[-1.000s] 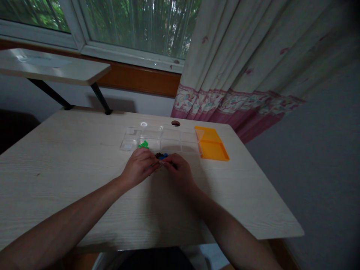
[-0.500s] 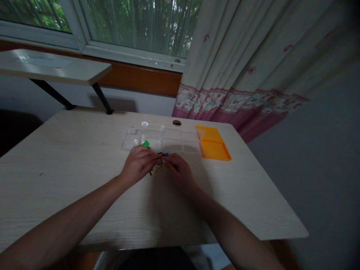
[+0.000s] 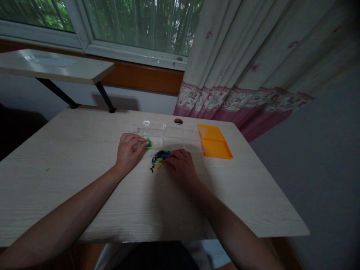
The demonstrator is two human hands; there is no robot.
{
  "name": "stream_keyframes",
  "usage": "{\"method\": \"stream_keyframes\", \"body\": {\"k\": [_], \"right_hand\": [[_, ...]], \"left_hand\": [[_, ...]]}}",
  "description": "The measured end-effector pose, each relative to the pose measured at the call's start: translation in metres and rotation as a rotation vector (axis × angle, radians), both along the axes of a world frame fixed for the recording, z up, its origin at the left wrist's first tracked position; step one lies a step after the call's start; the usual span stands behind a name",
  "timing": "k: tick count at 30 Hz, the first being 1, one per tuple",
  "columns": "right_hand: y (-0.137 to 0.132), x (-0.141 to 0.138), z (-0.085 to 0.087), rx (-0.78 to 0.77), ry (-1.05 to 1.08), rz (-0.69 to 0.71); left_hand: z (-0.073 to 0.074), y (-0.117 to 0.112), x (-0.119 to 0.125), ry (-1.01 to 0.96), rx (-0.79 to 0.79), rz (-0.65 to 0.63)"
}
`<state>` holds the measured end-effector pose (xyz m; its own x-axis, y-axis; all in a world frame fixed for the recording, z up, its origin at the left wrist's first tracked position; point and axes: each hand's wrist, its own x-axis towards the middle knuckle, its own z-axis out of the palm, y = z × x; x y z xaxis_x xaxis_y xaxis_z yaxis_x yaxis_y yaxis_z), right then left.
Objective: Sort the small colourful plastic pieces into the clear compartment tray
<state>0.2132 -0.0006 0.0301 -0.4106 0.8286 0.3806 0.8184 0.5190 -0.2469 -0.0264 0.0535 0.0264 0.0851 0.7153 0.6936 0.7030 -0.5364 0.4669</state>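
A heap of small building-block pieces (image 3: 160,156), blue, black, yellow and brownish, lies on the desk between my hands. Behind it is a clear plastic divided box (image 3: 173,141) with several compartments. My left hand (image 3: 131,149) reaches over the box's near left side, thumb and fingertips pinched together beside green pieces (image 3: 149,143) in a compartment. Whatever is between those fingertips is too small to make out. At the right edge of the heap, my right hand (image 3: 181,165) has its fingers curled in and touching the pieces; its grip is hidden.
An orange plastic tray (image 3: 215,144) lies at the box's right end, partly under it. A raised shelf (image 3: 56,67) on black legs stands at the desk's back left. Behind the box is a cable hole (image 3: 178,121), and a curtain (image 3: 225,75) hangs at the back right.
My left hand has moved left and away from the heap to the green pieces, uncovering more of the heap. My right hand has stayed by the heap. The view has shifted slightly.
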Motion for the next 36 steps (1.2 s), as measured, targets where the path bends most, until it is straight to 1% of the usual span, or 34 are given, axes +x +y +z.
{"method": "stream_keyframes", "body": {"k": [2,8,14,22,30,36], "right_hand": [[-0.0002,-0.0006,0.0007,0.006,-0.018,0.003],[-0.0001,-0.0041,0.0047,-0.006,-0.036,0.008],[0.0009,-0.004,0.0018,-0.01,-0.05,0.016],[0.0024,-0.0024,0.0014,-0.014,0.025,-0.01],[0.0037,0.0021,0.0017,-0.002,0.02,-0.041],[0.0025,0.0022,0.0048,-0.011,-0.015,-0.027]], "left_hand": [[-0.002,0.0017,-0.0003,-0.005,0.002,0.026],[-0.0054,0.0034,-0.0002,0.009,0.0,0.033],[-0.0083,0.005,-0.0021,0.069,-0.003,0.043],[-0.0059,0.0043,0.0,0.123,-0.053,0.074],[-0.0081,0.0054,-0.001,0.124,-0.055,0.063],[-0.0078,0.0048,-0.0004,0.139,-0.066,0.058]]}}
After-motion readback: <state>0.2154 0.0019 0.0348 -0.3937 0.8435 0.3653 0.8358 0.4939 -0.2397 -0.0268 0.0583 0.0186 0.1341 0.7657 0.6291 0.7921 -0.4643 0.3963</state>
